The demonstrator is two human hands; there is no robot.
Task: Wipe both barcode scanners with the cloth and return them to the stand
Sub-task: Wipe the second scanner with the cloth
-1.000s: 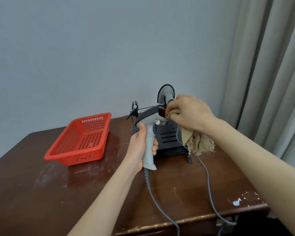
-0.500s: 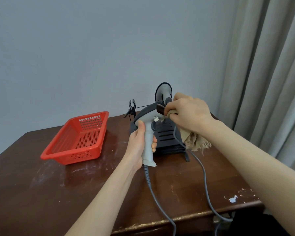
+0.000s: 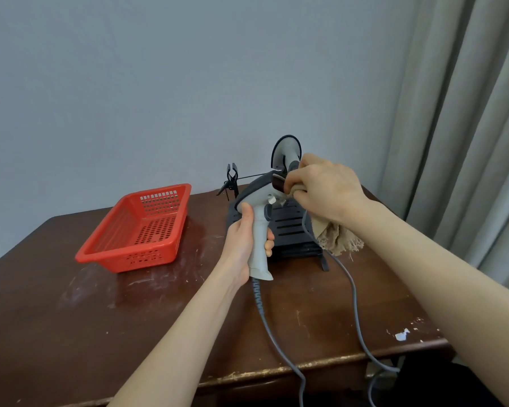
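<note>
The grey barcode scanner [image 3: 259, 230] is being held upright above the middle of the dark wooden table [image 3: 71, 318], its dark-capped head pointing toward 2 o'clock. The left hand [image 3: 241, 245] is wrapping around the pale handle, thumb lying up the rear side and fingertips curling round the front below the trigger. The right hand [image 3: 326, 189] is bunching a beige cloth [image 3: 335, 239] in curled fingers and pressing it against the scanner's window end; the frayed tail of the cloth is hanging below the wrist. Any lettering on the scanner is too small to read. A grey cable [image 3: 265, 318] is running from the handle's base toward 6 o'clock and over the table edge.

Just behind the scanner, at 1 o'clock, the black slatted stand [image 3: 288, 227] is sitting on the table, with what looks like the second scanner [image 3: 287, 151] rising behind the right hand. A red perforated basket [image 3: 135, 230] is lying at 9 o'clock, well apart. Grey curtains [image 3: 467, 113] are hanging at 3 o'clock.
</note>
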